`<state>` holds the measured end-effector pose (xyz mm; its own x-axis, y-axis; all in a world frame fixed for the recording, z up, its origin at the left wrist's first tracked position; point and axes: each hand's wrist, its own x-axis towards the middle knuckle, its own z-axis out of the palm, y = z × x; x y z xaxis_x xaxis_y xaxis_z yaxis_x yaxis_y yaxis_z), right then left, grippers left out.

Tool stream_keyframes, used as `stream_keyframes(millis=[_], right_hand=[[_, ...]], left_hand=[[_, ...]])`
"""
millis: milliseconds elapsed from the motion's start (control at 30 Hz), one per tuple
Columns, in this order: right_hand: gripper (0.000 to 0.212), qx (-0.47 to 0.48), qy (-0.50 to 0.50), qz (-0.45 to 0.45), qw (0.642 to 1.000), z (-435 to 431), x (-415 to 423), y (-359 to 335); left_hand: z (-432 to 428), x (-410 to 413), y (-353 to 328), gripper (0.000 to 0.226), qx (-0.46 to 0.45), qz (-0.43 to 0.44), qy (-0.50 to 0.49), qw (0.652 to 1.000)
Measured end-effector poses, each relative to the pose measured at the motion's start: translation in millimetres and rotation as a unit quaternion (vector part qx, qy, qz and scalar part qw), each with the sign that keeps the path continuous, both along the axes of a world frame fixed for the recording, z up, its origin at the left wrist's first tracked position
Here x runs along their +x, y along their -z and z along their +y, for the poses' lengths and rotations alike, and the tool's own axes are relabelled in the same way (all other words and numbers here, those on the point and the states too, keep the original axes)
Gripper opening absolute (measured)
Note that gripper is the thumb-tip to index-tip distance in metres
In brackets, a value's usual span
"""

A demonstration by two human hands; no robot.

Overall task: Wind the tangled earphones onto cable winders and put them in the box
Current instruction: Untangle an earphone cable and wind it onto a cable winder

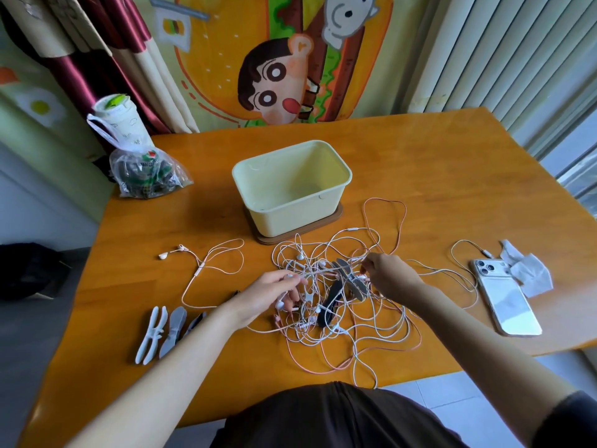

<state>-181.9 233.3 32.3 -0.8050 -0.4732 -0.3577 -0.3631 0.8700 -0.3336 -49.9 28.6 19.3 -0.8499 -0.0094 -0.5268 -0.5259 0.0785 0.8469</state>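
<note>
A person in a dark top leans over an orange wooden table (pixel 452 176). Nearest, at the left edge, three loose cable winders (pixel 161 333) lie side by side: one white, one grey, and one dark that is partly hidden by the left forearm. Just beyond, both hands work in a tangled heap of white and pink earphones (pixel 355 318) spread over the middle of the table. The left hand (pixel 274 294) has its fingers curled round a white earbud and some cable at the heap's left side. The right hand (pixel 387 276) pinches a strand between thumb and fingertips at the heap's far right. Between the hands, a black winder (pixel 328 303) and a grey winder (pixel 353 281) lie caught in the cables. To the left, one pink earphone set (pixel 206 263) lies apart from the heap. To the right, a white phone (pixel 507 299) lies face down, with a crumpled tissue (pixel 526 273) just beyond it. Farther off, behind the heap, the pale yellow box (pixel 290 208) stands open on a brown board (pixel 300 232). At the far left corner sit a clear plastic bag (pixel 145 176) and a lidded cup (pixel 119 121). A cartoon cloth (pixel 274 76) hangs behind
</note>
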Motion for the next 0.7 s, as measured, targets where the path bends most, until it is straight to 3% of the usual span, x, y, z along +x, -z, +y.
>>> stream_keyframes(millis=[133,233,333,467,600,700], right_hand=[[0.024,0.034,-0.036,-0.007,0.999,-2.0,0.2,4.9],[0.035,0.035,-0.123,-0.031,0.991,-6.7,9.2,-0.5],[0.049,-0.054,-0.183,-0.069,0.979,-19.8,24.7,-13.4],[0.035,-0.174,-0.171,-0.102,0.965,-37.3,37.6,-22.9],[0.017,-0.191,-0.131,-0.08,0.97,-36.5,36.5,-22.0],[0.015,-0.186,-0.132,-0.065,0.971,-32.6,34.8,-20.4]], left_hand=[[1.3,-0.4,-1.0,0.03,0.122,-0.018,-0.072,0.99],[3.3,-1.7,-4.6,0.031,0.139,-0.029,-0.098,0.985],[6.7,-3.6,-6.2,0.028,0.139,-0.027,-0.083,0.987],[13.3,-5.9,-8.3,0.029,0.156,-0.032,-0.076,0.984],[13.1,-6.0,-10.9,0.025,0.181,-0.032,-0.074,0.98],[12.4,-3.7,-13.7,0.015,0.131,-0.02,-0.037,0.991]])
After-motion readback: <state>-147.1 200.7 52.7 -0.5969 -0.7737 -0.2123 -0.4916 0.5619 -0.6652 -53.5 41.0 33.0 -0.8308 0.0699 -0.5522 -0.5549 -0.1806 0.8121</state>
